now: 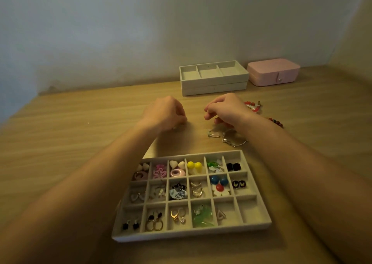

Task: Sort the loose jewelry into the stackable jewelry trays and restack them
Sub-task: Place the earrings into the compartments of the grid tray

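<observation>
Nearest the worktop's point(80, 132) near edge sits the compartment tray point(191, 234). Mid-worktop, loose silver pieces point(227, 138) look light, thin and tangle-prone; lift by a clasp. Left hand point(165, 112) and right hand point(227, 108) fingers curl; what they pinch, I cannot tell.

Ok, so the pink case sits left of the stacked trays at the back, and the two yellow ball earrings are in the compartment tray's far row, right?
Not quite: the head view shows the pink case right of the stacked trays, not left. The two yellow ball earrings are indeed in the far row of the compartment tray.
</observation>
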A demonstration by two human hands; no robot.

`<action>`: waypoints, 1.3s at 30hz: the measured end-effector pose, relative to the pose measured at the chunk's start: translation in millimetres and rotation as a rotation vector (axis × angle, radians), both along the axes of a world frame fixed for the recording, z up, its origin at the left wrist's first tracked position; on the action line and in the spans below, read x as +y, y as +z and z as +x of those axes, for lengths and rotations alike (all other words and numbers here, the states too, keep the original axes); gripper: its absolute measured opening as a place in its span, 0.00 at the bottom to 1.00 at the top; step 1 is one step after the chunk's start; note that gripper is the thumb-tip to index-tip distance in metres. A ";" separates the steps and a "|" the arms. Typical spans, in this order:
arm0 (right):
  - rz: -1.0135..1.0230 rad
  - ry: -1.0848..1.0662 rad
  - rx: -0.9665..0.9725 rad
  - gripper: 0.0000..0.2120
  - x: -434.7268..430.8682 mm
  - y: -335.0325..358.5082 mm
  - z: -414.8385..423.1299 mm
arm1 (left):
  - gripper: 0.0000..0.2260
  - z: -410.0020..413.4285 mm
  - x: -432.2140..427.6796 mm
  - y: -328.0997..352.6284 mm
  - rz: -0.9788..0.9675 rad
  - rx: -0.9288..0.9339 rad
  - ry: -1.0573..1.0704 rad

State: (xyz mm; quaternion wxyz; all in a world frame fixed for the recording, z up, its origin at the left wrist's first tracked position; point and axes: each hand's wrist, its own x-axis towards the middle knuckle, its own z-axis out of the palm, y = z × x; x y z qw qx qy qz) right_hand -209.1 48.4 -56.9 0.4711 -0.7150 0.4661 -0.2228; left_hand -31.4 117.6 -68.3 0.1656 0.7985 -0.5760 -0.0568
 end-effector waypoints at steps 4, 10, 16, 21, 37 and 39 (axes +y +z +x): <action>0.006 0.001 -0.006 0.06 1.7 -2.1 -3.4 | 0.04 -4.7 0.8 -2.1 0.027 0.002 -0.035; -0.066 0.059 -0.047 0.07 15.5 7.7 -11.5 | 0.04 -14.1 11.2 4.7 -0.063 0.101 -0.029; 0.086 0.132 -0.156 0.08 43.1 17.1 -19.8 | 0.05 -42.9 52.1 38.3 -0.229 0.693 0.000; 0.313 0.191 -0.337 0.11 69.7 27.6 -34.5 | 0.08 -67.8 86.3 46.7 -0.372 0.694 0.001; 0.280 0.235 -0.423 0.09 121.0 30.1 -95.5 | 0.07 -120.2 153.6 39.7 -0.446 0.700 0.000; 0.231 0.246 -0.418 0.08 123.6 29.6 -97.4 | 0.05 -122.0 154.9 38.0 -0.398 0.724 0.015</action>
